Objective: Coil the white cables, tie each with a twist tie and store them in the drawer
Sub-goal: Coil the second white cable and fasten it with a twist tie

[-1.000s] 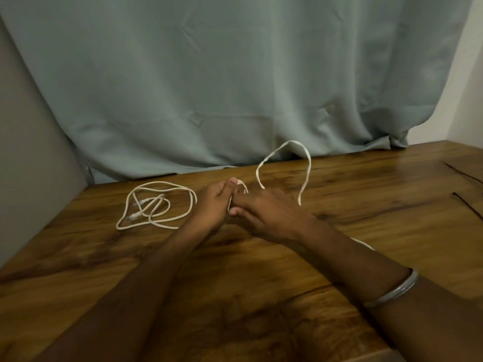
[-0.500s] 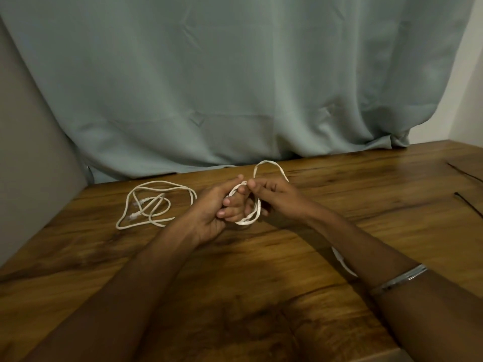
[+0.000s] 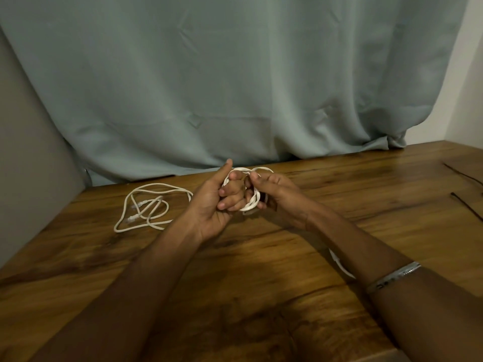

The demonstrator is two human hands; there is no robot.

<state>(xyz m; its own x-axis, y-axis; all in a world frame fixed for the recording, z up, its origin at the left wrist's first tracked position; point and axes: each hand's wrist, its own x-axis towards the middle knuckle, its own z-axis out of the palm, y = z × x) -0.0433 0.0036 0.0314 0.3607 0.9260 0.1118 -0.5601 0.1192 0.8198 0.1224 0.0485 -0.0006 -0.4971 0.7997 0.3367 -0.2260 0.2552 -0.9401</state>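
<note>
Centrally in the head view, the left hand (image 3: 211,205) holds the coiled cable (image 3: 252,202) looped round its fingers; the right hand (image 3: 271,189) pinches its top strand. Light and springy, it likely needs gripping across all loops. A second cable (image 3: 146,205) lies mid-left on the tabletop (image 3: 261,283).

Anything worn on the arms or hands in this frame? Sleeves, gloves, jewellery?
Both forearms are bare in view: no sleeves, no gloves. The right forearm carries a thin silver-coloured bangle with faint marks on its face, too small to read. The left hand and right hand show no rings that I can make out.
</note>
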